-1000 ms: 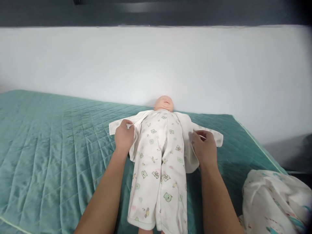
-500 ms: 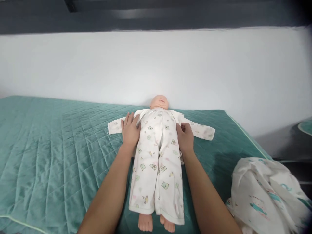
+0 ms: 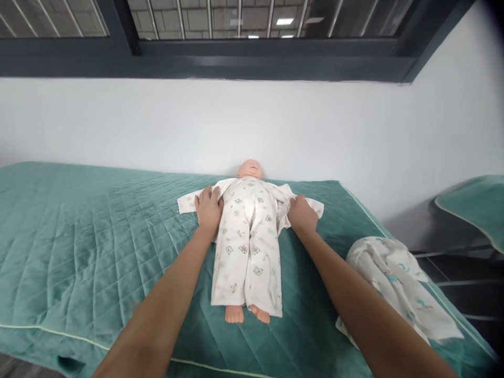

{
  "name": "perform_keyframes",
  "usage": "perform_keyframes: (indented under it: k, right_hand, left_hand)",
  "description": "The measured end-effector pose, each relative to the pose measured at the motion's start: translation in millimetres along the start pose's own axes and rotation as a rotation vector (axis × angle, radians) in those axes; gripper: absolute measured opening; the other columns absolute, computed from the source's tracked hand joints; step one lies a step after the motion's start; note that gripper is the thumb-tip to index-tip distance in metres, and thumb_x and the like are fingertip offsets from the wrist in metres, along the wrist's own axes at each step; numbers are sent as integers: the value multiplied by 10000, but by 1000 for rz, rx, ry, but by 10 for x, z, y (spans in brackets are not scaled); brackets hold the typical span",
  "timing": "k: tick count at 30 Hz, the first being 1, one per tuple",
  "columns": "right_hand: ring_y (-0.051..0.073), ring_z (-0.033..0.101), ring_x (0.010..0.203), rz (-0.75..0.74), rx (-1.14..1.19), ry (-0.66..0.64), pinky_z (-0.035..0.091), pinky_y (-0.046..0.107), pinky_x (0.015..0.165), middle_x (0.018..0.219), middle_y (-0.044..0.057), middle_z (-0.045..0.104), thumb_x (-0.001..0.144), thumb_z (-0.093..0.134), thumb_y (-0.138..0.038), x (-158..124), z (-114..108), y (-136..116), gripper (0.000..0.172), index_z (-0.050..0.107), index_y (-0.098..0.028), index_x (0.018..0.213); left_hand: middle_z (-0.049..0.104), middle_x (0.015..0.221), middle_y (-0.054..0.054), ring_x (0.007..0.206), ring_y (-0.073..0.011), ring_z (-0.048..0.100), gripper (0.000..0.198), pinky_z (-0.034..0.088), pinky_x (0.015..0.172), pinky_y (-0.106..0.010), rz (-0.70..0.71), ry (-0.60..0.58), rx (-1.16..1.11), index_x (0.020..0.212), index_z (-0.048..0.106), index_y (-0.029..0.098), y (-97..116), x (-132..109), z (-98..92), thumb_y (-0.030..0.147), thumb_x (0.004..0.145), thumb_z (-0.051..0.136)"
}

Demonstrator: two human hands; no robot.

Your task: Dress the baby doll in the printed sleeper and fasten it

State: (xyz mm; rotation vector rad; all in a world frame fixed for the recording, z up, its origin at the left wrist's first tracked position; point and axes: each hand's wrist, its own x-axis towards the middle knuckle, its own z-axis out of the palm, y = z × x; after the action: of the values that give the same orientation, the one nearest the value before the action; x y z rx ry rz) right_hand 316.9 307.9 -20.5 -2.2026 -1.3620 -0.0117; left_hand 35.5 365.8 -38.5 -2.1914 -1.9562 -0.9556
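Farther out now, right hand (image 3: 303, 214) (shirt (image 3: 282, 211))

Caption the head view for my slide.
Left hand and right hand touch white printed clothes on a pink doll atop green quilted fabric.

From where I stand, the left forearm (image 3: 165, 302) and right forearm (image 3: 356, 294) both reach over the near edge of the green bed (image 3: 98, 262), bare, slanting inward, wrists only slightly bent. The left hand (image 3: 209, 211) is palm down, fingers loosely spread toward the far edge. The right hand (image 3: 302, 215) is closed, fingers curled under, apart from the left and about level with it.
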Motion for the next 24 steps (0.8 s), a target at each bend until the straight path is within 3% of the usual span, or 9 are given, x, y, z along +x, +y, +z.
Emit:
perform_keyframes:
  k: [3, 5, 8, 11, 17, 20, 24]
  right_hand:
    - [335, 624, 1047, -22, -61, 60, 461, 440, 876, 1101, 200, 666, 1008, 356, -314, 21, -26, 76, 328, 594, -126, 1134]
    - [338, 545, 1214, -93, -82, 101, 429, 444, 981, 1281, 205, 617, 994, 394, -296, 0, -13, 71, 360, 583, -124, 1248]
    - [312, 396, 1397, -386, -153, 135, 340, 446, 1115, 1511, 130, 500, 985, 403, -226, -49, 23, 50, 471, 504, -188, 1444]
    - [288, 308, 1477, -657, -246, 103, 282, 461, 1175, 1582, 52, 451, 1004, 350, -204, -71, 53, 51, 519, 460, -239, 1510]
    - [308, 242, 1521, -552, -298, 27, 256, 521, 1198, 1632, 57, 372, 1001, 357, -293, -22, 83, 75, 568, 375, -237, 1567]
    - [312, 269, 1511, -522, -308, 1, 242, 532, 1203, 1638, 65, 358, 1001, 342, -324, 3, 101, 88, 586, 340, -230, 1579]
    - [323, 331, 1467, -509, -305, -36, 253, 523, 1195, 1621, 94, 381, 995, 354, -337, 3, 105, 63, 585, 349, -204, 1565]
  left_hand:
    - [517, 1511, -139, 1403, -310, 464, 438, 279, 1214, -582, 19, -6, 16, 1406, 558, 232, -9, 23, 23, 305, 987, 455]
    - [515, 1515, -142, 1399, -307, 469, 446, 262, 1217, -596, 36, -12, 22, 1420, 540, 220, -14, 57, 33, 300, 993, 436]
    - [524, 1510, -137, 1383, -295, 487, 454, 221, 1228, -605, 104, -14, 36, 1436, 516, 218, -23, 119, 39, 271, 999, 405]
    - [552, 1487, -119, 1354, -285, 513, 468, 212, 1233, -579, 184, -31, 41, 1440, 513, 241, -37, 182, 42, 227, 985, 401]
    - [666, 1324, -130, 1205, -299, 613, 432, 389, 1118, -463, 128, -37, -3, 1352, 596, 203, -166, 326, 48, 263, 952, 445]
    - [684, 1285, -119, 1112, -288, 654, 445, 477, 987, -405, 7, -19, -51, 1355, 593, 208, -315, 413, 65, 259, 941, 435]
    - [691, 1270, -88, 1119, -276, 647, 461, 498, 939, -367, -179, 84, -141, 1357, 596, 223, -469, 480, 101, 233, 924, 435]
